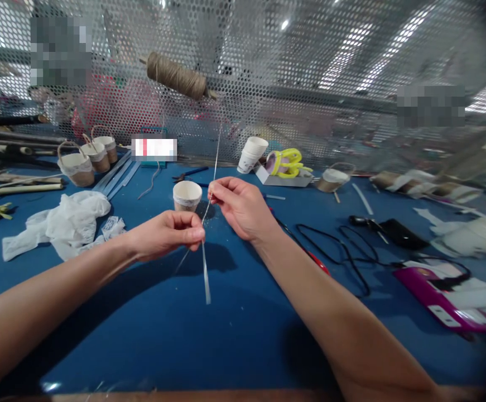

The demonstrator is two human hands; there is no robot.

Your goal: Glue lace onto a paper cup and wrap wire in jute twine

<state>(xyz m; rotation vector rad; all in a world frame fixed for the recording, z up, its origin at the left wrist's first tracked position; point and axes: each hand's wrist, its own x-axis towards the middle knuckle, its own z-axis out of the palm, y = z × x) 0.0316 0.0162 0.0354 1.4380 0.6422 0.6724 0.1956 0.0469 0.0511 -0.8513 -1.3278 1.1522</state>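
Note:
In front of me, a thin cord (217, 146) slants down from a twine spool (176, 75) mounted on the mesh. My right hand (245, 209) pinches this cord between thumb and fingertips. Just below and to the left, my left hand (165, 235) is closed on the lower part, where a pale translucent strip (206, 279) hangs from its fingers. Between the hands the cord and strip look twisted together. A small paper cup (187, 194) with a white rim and brown lower part stands right behind my left hand.
Small handled cups (76, 167) stand at back left, near flat translucent strips (119, 173) and crumpled white fabric (73, 218). Pliers (184, 175) lie behind the cup. White cups (253, 153) and a box with a yellow item (287, 161) sit behind. Rightward are a black cable (338, 251) and purple object (429, 293).

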